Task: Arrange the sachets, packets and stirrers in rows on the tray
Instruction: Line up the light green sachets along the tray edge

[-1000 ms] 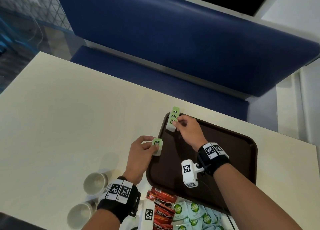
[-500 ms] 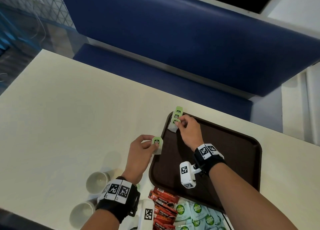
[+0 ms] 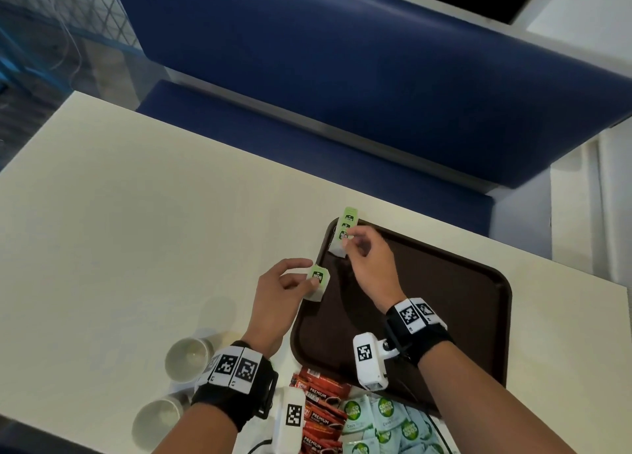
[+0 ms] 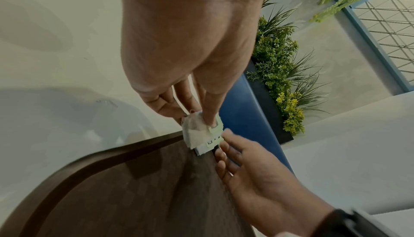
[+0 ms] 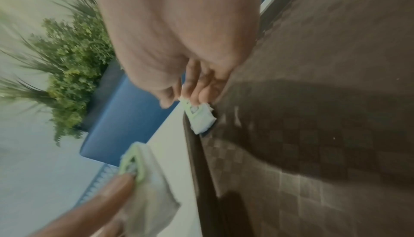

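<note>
A dark brown tray (image 3: 444, 299) lies on the cream table. At its far left corner my right hand (image 3: 355, 245) pinches a small stack of green-tagged tea bags (image 3: 345, 231), which touches the tray rim there; the same stack (image 5: 200, 117) shows in the right wrist view. My left hand (image 3: 307, 279) pinches a single green-tagged tea bag (image 3: 319, 281) just over the tray's left edge, also visible as a white pouch (image 4: 201, 131) in the left wrist view. Red coffee sachets (image 3: 321, 409) and pale green-and-white sachets (image 3: 386, 423) lie heaped near the tray's front edge.
Two white paper cups (image 3: 188, 359) (image 3: 157, 423) stand at the front left of the table. A blue bench seat (image 3: 307, 139) runs behind the table's far edge. The tray's inside is bare apart from the far left corner.
My right hand has shifted slightly on the tea bag stack at the tray's corner. The left hand keeps its tea bag at the same spot by the tray's left edge.
</note>
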`<action>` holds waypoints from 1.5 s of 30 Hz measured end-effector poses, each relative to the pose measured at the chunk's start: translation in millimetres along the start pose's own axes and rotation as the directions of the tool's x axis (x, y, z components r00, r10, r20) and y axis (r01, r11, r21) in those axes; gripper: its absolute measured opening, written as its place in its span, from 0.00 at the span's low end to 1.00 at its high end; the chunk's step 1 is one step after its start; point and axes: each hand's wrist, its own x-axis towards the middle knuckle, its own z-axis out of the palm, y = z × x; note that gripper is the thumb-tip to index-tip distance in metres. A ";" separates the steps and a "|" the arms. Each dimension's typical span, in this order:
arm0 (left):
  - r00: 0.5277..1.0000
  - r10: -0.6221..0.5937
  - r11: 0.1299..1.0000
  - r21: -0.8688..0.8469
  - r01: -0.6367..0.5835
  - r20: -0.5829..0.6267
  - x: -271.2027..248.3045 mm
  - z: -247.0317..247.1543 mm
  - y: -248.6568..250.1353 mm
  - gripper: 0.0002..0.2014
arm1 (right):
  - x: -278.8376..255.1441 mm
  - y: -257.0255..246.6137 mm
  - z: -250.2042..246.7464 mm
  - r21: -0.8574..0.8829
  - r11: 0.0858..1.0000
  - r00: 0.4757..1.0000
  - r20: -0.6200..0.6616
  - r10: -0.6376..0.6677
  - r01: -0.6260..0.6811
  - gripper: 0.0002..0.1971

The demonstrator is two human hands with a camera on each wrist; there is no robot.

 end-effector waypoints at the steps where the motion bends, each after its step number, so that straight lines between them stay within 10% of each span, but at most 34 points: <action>1: 1.000 -0.002 1.000 -0.011 0.002 0.007 0.0 1.3 1.7 0.14 | -8.2 -7.0 -2.9 0.041 0.999 0.992 0.123 0.017 -0.022 0.05; 6: 1.000 0.013 1.000 -0.011 -0.013 0.017 1.1 3.2 4.5 0.21 | -32.4 -22.1 -19.1 -0.014 0.999 0.886 0.462 -0.025 0.035 0.08; 15: 0.998 0.034 0.996 0.083 -0.029 -0.061 -4.7 0.5 -15.5 0.21 | 0.2 9.3 -23.0 -0.189 0.982 0.995 0.095 -0.008 0.026 0.03; 45: 0.992 -0.017 0.993 0.114 0.032 -0.124 -42.4 -44.3 -42.7 0.09 | -11.7 7.8 -2.7 -0.278 0.958 0.994 -0.069 -0.089 0.066 0.15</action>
